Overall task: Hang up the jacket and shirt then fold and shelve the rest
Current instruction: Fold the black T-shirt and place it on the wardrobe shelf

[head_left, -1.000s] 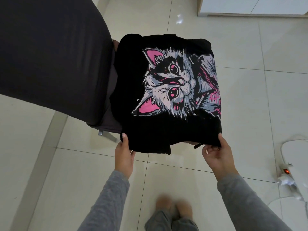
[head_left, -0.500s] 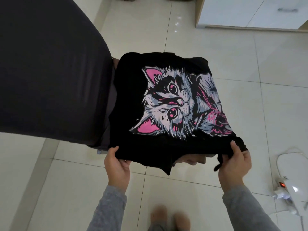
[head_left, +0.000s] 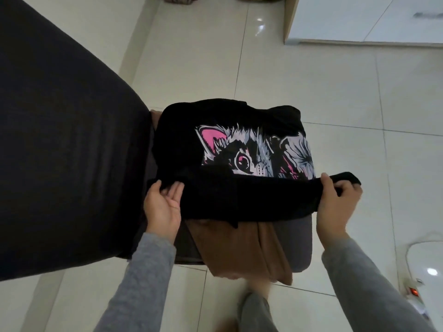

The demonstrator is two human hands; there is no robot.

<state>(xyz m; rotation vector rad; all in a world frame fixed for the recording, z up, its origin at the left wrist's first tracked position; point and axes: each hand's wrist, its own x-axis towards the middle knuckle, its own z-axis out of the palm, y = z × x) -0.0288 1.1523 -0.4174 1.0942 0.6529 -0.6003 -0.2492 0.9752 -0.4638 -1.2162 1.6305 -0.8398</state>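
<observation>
A black T-shirt [head_left: 249, 195] with a pink and grey cat print lies on a chair seat. Its near edge is lifted and folded over the lower half of the print. My left hand [head_left: 163, 204] holds the left end of that fold, thumb on top and fingers under the cloth. My right hand [head_left: 335, 200] grips the right end of the fold, fingers curled round the bunched fabric. Beneath the T-shirt lies a brown garment [head_left: 242, 248], hanging over the seat's front edge.
The chair's dark backrest [head_left: 62, 152] fills the left side; its grey seat [head_left: 299, 238] shows at the right. White cabinets [head_left: 364, 20] stand at the back right. A power strip [head_left: 413, 292] with a red light lies on the tiled floor at the lower right.
Both hands have carried the T-shirt's near edge up and away from me, covering the lower half of the cat print. The brown garment under it has come into sight.
</observation>
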